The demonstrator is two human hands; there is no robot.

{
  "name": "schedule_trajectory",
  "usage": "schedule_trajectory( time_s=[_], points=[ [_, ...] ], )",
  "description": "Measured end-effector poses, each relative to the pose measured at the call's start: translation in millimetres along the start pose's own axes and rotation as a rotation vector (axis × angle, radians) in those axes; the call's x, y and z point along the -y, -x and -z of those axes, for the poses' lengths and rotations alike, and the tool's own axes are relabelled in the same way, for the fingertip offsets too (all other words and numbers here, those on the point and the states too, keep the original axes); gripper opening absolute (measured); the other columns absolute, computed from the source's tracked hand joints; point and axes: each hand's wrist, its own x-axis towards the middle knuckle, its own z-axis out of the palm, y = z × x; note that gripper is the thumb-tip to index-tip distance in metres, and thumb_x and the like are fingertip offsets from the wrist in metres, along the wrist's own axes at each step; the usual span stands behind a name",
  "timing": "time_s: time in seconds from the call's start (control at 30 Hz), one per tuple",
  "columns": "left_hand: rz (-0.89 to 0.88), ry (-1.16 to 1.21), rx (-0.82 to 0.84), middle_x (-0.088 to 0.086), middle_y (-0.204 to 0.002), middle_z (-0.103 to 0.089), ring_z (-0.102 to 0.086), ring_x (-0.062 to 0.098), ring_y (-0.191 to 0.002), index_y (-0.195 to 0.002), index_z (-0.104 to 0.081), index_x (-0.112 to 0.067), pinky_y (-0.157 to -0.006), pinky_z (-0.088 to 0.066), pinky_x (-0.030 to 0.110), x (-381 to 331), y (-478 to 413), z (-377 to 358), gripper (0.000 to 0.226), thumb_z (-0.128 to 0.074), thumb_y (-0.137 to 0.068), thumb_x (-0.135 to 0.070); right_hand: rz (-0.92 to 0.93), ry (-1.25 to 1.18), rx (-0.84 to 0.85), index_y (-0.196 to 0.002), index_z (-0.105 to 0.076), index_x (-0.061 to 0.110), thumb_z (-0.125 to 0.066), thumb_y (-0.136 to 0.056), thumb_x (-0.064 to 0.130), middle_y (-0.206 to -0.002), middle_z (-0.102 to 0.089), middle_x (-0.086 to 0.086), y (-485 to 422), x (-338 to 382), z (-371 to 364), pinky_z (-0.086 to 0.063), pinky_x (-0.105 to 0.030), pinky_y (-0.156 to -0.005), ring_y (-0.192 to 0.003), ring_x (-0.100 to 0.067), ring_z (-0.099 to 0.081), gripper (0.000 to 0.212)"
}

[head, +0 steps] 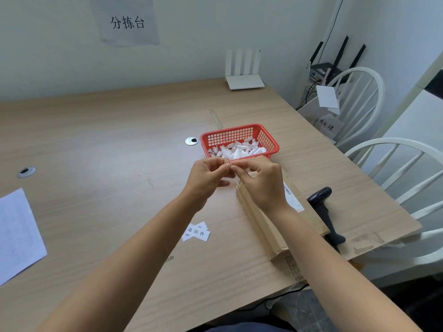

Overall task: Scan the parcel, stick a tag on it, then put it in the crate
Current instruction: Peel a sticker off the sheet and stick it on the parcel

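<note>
A: Which step am I on?

B: Tagging, I judge. My left hand (211,176) and right hand (261,182) meet fingertip to fingertip, pinched shut on something tiny; what it is, I can't tell.

A: And the parcel?

B: The flat brown cardboard parcel (271,221) lies under my right hand, at six o'clock from the red plastic mesh basket (239,140) of white paper rolls. Next I'd press a tag onto it.

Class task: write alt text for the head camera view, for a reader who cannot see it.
Two bare hands, left hand and right hand, pinch something small together above a flat brown cardboard parcel on a wooden table. Behind: a red plastic mesh basket holding white paper curls.
</note>
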Motion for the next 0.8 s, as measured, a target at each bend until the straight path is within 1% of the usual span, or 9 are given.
schedule_trajectory(
  time_s=[0.07, 0.13, 0.2, 0.23, 0.3, 0.33, 0.4, 0.6, 0.8],
  points=[
    [-0.005, -0.008, 0.002, 0.003, -0.072, -0.063, -0.066, -0.001, -0.059, -0.072, -0.061, -0.014, -0.054, -0.052, 0.01, -1.4, 0.5, -1.3, 0.022, -0.051, -0.091, -0.008, -0.066, -0.058, 0.009, -0.088, -0.075, 0.006, -0.072, -0.076, 0.009, -0.083, -0.076, -0.011, 0.2, 0.4, 1.2, -0.055, -0.033, -0.071, -0.079, -0.023, -0.068, 0.012],
    [-0.008, -0.011, 0.0, 0.002, -0.072, -0.063, -0.065, 0.0, -0.059, -0.072, -0.061, -0.014, -0.054, -0.052, 0.01, -2.6, 0.9, -2.0, 0.022, -0.05, -0.091, -0.008, -0.123, -0.107, 0.024, -0.089, -0.075, 0.006, -0.072, -0.077, 0.009, -0.085, -0.076, -0.011, 0.0, 0.8, 2.5, -0.054, -0.025, -0.071, -0.079, -0.019, -0.068, 0.012],
    [-0.019, -0.02, 0.003, 0.002, -0.073, -0.063, -0.066, 0.001, -0.061, -0.074, -0.061, -0.014, -0.055, -0.053, 0.011, -3.0, 1.0, -2.2, 0.021, -0.051, -0.091, -0.008, -0.136, -0.115, 0.028, -0.09, -0.074, 0.006, -0.071, -0.078, 0.009, -0.086, -0.075, -0.011, -0.4, 1.4, 3.5, -0.052, -0.018, -0.071, -0.079, -0.014, -0.066, 0.013],
    [-0.026, -0.028, 0.008, 0.003, -0.074, -0.064, -0.067, 0.001, -0.063, -0.075, -0.063, -0.014, -0.056, -0.054, 0.012, -2.8, 1.0, -2.5, 0.019, -0.052, -0.091, -0.008, -0.135, -0.111, 0.026, -0.091, -0.074, 0.006, -0.071, -0.078, 0.009, -0.087, -0.075, -0.011, -0.5, 2.1, 4.2, -0.052, -0.019, -0.071, -0.079, -0.013, -0.065, 0.014],
    [-0.036, -0.037, 0.017, 0.004, -0.078, -0.066, -0.069, 0.004, -0.068, -0.079, -0.065, -0.013, -0.059, -0.056, 0.014, -1.9, 1.8, -3.3, 0.017, -0.053, -0.09, -0.008, -0.106, -0.091, 0.012, -0.092, -0.074, 0.004, -0.071, -0.077, 0.007, -0.087, -0.075, -0.013, -0.8, 3.5, 5.6, -0.055, -0.028, -0.073, -0.081, -0.015, -0.064, 0.015],
    [-0.036, -0.031, 0.021, 0.005, -0.08, -0.067, -0.069, 0.005, -0.07, -0.08, -0.065, -0.012, -0.06, -0.057, 0.015, -1.5, 2.5, -3.6, 0.017, -0.052, -0.091, -0.008, -0.065, -0.068, 0.003, -0.092, -0.073, 0.003, -0.071, -0.077, 0.006, -0.086, -0.075, -0.013, -1.0, 3.6, 6.1, -0.056, -0.032, -0.074, -0.081, -0.018, -0.065, 0.015],
    [-0.034, -0.004, 0.025, 0.005, -0.081, -0.068, -0.07, 0.005, -0.071, -0.081, -0.066, -0.012, -0.061, -0.058, 0.016, -1.3, 3.8, -3.5, 0.019, -0.051, -0.092, -0.008, 0.031, -0.005, -0.008, -0.091, -0.074, 0.002, -0.07, -0.075, 0.004, -0.083, -0.075, -0.014, -0.8, 4.1, 6.4, -0.056, -0.037, -0.073, -0.081, -0.025, -0.067, 0.016],
    [-0.047, 0.001, 0.01, 0.004, -0.079, -0.068, -0.071, 0.003, -0.069, -0.08, -0.067, -0.013, -0.06, -0.057, 0.016, -2.1, 6.8, -2.1, 0.021, -0.051, -0.092, -0.008, 0.16, 0.091, -0.015, -0.087, -0.074, 0.002, -0.069, -0.073, 0.005, -0.08, -0.076, -0.012, -1.0, 4.8, 7.0, -0.055, -0.032, -0.07, -0.076, -0.027, -0.068, 0.015],
    [-0.045, 0.0, -0.016, 0.005, -0.077, -0.068, -0.071, 0.002, -0.065, -0.078, -0.067, -0.013, -0.058, -0.056, 0.015, -2.8, 8.7, -3.3, 0.021, -0.052, -0.09, -0.006, 0.163, 0.079, -0.018, -0.086, -0.075, 0.002, -0.07, -0.073, 0.003, -0.079, -0.076, -0.013, 0.3, 5.0, 7.3, -0.057, -0.038, -0.069, -0.075, -0.029, -0.069, 0.013]
  ],
)
